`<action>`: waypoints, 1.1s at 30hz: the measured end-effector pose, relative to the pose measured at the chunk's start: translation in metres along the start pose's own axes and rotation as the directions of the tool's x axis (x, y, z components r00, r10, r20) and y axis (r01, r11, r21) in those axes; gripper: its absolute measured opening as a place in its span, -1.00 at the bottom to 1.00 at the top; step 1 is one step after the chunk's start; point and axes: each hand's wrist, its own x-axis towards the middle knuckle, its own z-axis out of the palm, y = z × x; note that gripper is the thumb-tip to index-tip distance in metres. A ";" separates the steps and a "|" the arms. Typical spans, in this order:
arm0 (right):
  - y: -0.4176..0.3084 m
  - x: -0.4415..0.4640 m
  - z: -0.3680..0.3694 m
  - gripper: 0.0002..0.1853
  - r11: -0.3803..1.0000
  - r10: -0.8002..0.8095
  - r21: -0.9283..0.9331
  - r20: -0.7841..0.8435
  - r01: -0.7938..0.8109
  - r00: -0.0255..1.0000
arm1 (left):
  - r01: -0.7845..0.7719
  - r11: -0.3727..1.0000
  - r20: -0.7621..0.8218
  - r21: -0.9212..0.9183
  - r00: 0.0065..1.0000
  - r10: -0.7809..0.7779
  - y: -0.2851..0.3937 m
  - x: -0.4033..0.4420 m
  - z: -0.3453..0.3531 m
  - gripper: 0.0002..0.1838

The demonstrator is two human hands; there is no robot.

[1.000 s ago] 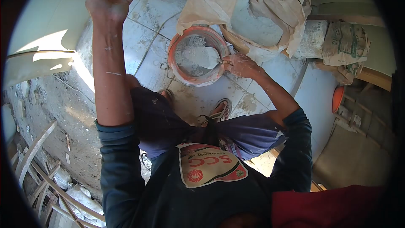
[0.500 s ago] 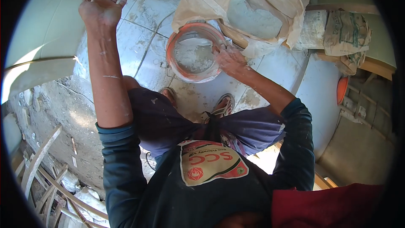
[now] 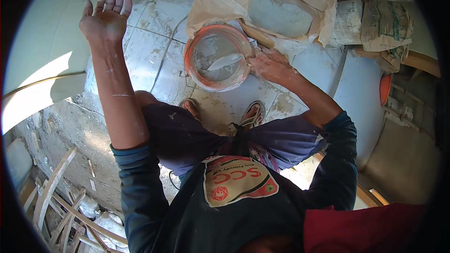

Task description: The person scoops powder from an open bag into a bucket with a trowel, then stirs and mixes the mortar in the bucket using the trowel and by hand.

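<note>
My left hand [image 3: 107, 21] is raised at the upper left, palm up, fingers apart and holding nothing. At the right rim of an orange bucket [image 3: 190, 68], my right hand [image 3: 272, 64] is closed around the handle of a trowel, the handle itself mostly hidden by the fingers. The trowel's pale, pointed blade [image 3: 225, 62] reaches over the rim into the bucket. Inside the bucket is grey-white powdery or wet material [image 3: 206, 49]; which of the two I cannot tell. Just behind the bucket, a torn-open brown paper sack [image 3: 220, 0] holds grey powder [image 3: 276, 14].
More paper sacks [image 3: 384, 28] stand at the upper right. A cable [image 3: 164, 61] runs over the dusty tiled floor [image 3: 140, 61] left of the bucket. Wooden strips [image 3: 56, 178] lie piled at the lower left. An orange object [image 3: 385, 89] sits at the right.
My right hand has shifted right and slightly down, and the trowel blade now lies differently, pointing left in the bucket. My left hand has moved slightly left and down, still palm up.
</note>
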 end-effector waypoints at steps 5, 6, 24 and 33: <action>0.007 0.016 0.053 -0.69 0.992 -0.040 -0.122 -0.227 0.013 0.973 | 0.006 1.000 0.004 0.006 1.000 -0.006 -0.002 -0.001 0.002 -0.60; 0.003 0.018 0.047 -0.68 0.979 -0.067 -0.206 -0.337 -0.005 0.939 | -0.002 1.000 -0.017 0.006 1.000 0.002 -0.002 -0.003 0.004 -0.60; 0.001 0.005 -0.011 -0.61 0.975 0.091 -0.179 -0.224 -0.133 0.970 | 0.023 0.999 -0.024 0.032 0.999 -0.022 -0.004 0.003 0.004 -0.62; 0.007 -0.024 0.038 -0.71 0.985 0.149 -0.051 -0.200 -0.162 0.969 | 0.069 0.997 -0.007 0.028 0.998 -0.069 -0.011 0.006 0.006 -0.65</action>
